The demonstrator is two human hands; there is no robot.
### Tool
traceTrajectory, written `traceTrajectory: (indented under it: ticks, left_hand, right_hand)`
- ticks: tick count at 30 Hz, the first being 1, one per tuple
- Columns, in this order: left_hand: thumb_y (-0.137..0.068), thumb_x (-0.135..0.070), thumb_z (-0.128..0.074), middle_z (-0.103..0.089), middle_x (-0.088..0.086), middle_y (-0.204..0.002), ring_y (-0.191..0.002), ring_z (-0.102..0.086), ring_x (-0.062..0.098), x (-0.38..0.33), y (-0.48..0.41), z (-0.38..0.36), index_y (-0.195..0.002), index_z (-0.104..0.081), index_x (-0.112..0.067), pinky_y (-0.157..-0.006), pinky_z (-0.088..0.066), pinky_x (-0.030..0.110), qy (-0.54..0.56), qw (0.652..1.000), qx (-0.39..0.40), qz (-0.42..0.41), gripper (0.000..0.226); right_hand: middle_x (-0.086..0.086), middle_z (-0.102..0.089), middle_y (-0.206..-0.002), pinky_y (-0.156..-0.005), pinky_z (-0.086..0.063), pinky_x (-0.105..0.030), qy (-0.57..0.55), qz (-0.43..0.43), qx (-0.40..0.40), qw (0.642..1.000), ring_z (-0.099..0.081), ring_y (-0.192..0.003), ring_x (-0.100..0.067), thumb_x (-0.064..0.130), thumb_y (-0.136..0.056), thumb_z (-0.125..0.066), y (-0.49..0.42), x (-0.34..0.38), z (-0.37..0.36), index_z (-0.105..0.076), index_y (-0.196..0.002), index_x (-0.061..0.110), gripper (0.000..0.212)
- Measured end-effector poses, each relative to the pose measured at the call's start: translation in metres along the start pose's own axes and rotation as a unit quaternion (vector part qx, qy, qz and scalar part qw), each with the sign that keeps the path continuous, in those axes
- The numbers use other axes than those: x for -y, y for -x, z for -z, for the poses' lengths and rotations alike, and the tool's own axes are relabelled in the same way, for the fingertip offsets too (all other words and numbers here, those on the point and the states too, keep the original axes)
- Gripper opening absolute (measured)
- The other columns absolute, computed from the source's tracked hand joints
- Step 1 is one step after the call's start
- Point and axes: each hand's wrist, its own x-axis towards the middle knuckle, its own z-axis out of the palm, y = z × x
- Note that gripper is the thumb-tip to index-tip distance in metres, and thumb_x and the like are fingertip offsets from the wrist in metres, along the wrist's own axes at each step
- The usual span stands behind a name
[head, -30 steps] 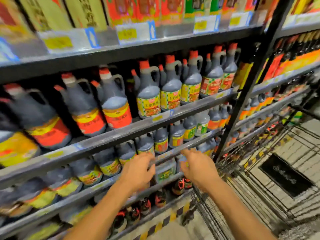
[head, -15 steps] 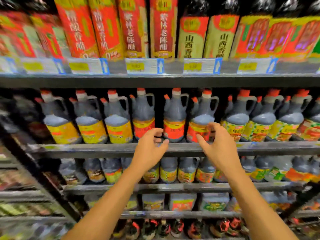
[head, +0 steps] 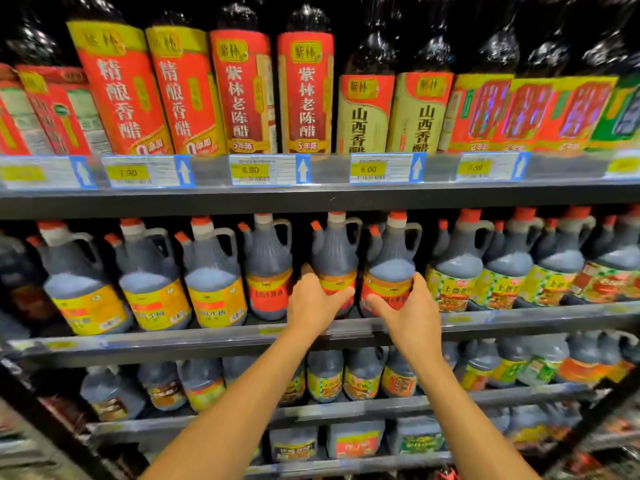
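Dark sauce jugs with red caps and handles stand in a row on the middle shelf. My left hand grips the lower body of a red-labelled jug, thumb on its front and fingers round its left side. My right hand grips the neighbouring red-labelled jug, thumb across the label and fingers round its right side. Both jugs stand upright on the shelf.
Yellow-labelled jugs stand to the left and green-patterned ones to the right. Tall red and beige vinegar bottles fill the upper shelf above price tags. Smaller jugs line the lower shelves.
The view swung from a shopping cart and lower shelves up to the middle shelf. Both hands rose and reached in, and each now grips a red-labelled jug.
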Motion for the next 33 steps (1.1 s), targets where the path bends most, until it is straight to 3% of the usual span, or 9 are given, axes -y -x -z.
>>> traceTrajectory:
  ticks: [6,13,23,26,28,30,33]
  left_hand:
    - [-0.072,-0.059,-0.079,-0.066,0.005,-0.088,-0.085,-0.066,0.028,0.004,0.003,0.001,-0.145,-0.037,-0.005,-0.064,-0.048,0.036,0.002,1.000,-0.022,0.007,0.100]
    - [-0.071,-0.060,-0.079,-0.064,0.007,-0.126,-0.117,-0.061,0.029,0.006,0.014,0.003,-0.140,-0.044,-0.009,-0.090,-0.054,0.047,0.007,1.000,-0.026,-0.008,0.093]
    - [-0.071,-0.061,-0.078,-0.066,0.002,-0.118,-0.108,-0.064,0.025,0.005,0.026,0.008,-0.127,-0.049,-0.013,-0.082,-0.056,0.041,-0.001,1.000,-0.027,-0.015,0.079]
    - [-0.077,-0.053,-0.077,-0.064,-0.001,-0.105,-0.100,-0.064,0.024,0.008,0.027,0.011,-0.117,-0.049,-0.016,-0.074,-0.052,0.036,-0.017,1.000,0.006,-0.022,0.061]
    - [-0.084,-0.045,-0.073,-0.064,0.000,-0.111,-0.109,-0.062,0.025,0.014,0.030,0.018,-0.122,-0.049,-0.018,-0.079,-0.051,0.036,-0.044,0.998,0.016,-0.039,0.053]
    - [-0.089,-0.036,-0.069,-0.061,0.003,-0.132,-0.124,-0.056,0.023,0.020,0.038,0.028,-0.139,-0.047,-0.016,-0.095,-0.049,0.038,-0.075,0.996,0.007,-0.058,0.058]
    - [-0.091,-0.029,-0.065,-0.062,0.000,-0.133,-0.122,-0.057,0.020,0.030,0.052,0.046,-0.136,-0.055,-0.019,-0.100,-0.049,0.040,-0.126,0.988,-0.026,-0.084,0.047]
  right_hand:
    - [-0.002,-0.061,-0.136,-0.096,-0.054,-0.048,0.000,-0.011,0.011,1.000,-0.060,-0.122,-0.025,0.056,-0.076,-0.080,-0.002,-0.005,0.001,-0.045,-0.144,0.017,0.086]
    - [-0.002,-0.062,-0.136,-0.096,-0.054,-0.048,-0.010,-0.008,0.012,1.000,-0.060,-0.122,-0.024,0.057,-0.075,-0.080,-0.002,-0.007,0.003,-0.044,-0.145,0.017,0.088]
    - [-0.003,-0.067,-0.123,-0.092,-0.054,-0.047,0.006,0.022,0.033,0.999,-0.063,-0.114,-0.025,0.050,-0.081,-0.078,-0.002,-0.008,0.007,-0.051,-0.134,0.015,0.070]
    - [-0.006,-0.064,-0.129,-0.096,-0.053,-0.047,0.038,0.043,0.059,0.997,-0.061,-0.119,-0.027,0.045,-0.086,-0.075,0.003,-0.009,0.014,-0.045,-0.142,0.012,0.072]
    - [-0.007,-0.058,-0.138,-0.100,-0.051,-0.045,0.074,0.059,0.051,0.994,-0.056,-0.126,-0.027,0.040,-0.090,-0.073,0.009,-0.010,0.019,-0.040,-0.148,0.011,0.073]
    - [-0.006,-0.057,-0.132,-0.090,-0.054,-0.039,0.100,0.081,0.027,0.991,-0.058,-0.119,-0.026,0.036,-0.091,-0.072,0.019,-0.009,0.023,-0.046,-0.142,0.012,0.062]
    - [-0.002,-0.057,-0.104,-0.068,-0.049,-0.034,0.135,0.144,0.045,0.979,-0.060,-0.095,-0.024,0.034,-0.093,-0.069,0.031,0.002,0.024,-0.057,-0.114,0.014,0.032]
